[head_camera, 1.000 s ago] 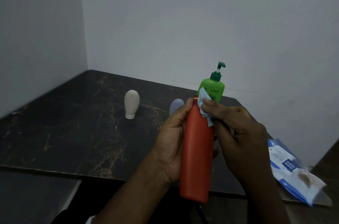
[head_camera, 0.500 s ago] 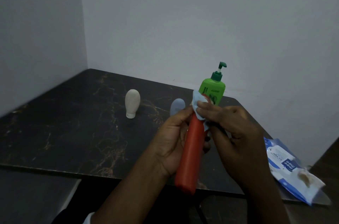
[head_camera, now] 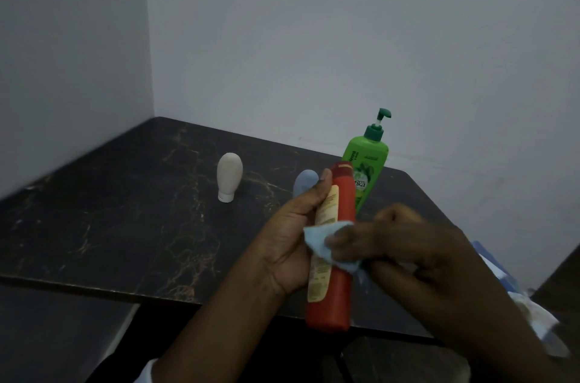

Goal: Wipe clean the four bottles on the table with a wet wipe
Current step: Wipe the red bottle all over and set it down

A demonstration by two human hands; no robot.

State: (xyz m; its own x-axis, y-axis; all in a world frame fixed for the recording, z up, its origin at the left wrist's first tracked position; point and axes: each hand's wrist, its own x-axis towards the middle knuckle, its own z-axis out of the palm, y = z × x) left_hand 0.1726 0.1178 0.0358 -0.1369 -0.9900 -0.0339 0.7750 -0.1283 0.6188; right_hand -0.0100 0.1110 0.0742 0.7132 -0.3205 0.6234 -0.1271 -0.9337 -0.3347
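Note:
My left hand [head_camera: 292,241] grips a tall red bottle [head_camera: 337,294] with a cream label, held upright over the table's near edge. My right hand [head_camera: 417,260] presses a pale blue wet wipe [head_camera: 320,240] against the middle of that bottle. Behind them a green pump bottle [head_camera: 367,163] stands near the wall. A small blue-grey bottle [head_camera: 304,181] is partly hidden behind my left thumb. A beige bottle [head_camera: 229,177] stands on its cap further left.
The dark marble table [head_camera: 125,219] fits into a corner between two pale walls. A blue and white wet wipe packet [head_camera: 533,313] lies at the table's right edge, mostly hidden by my right arm.
My right hand has slid the wipe from the top of the red bottle down to its middle. The bottle has turned, so its cream label now faces me.

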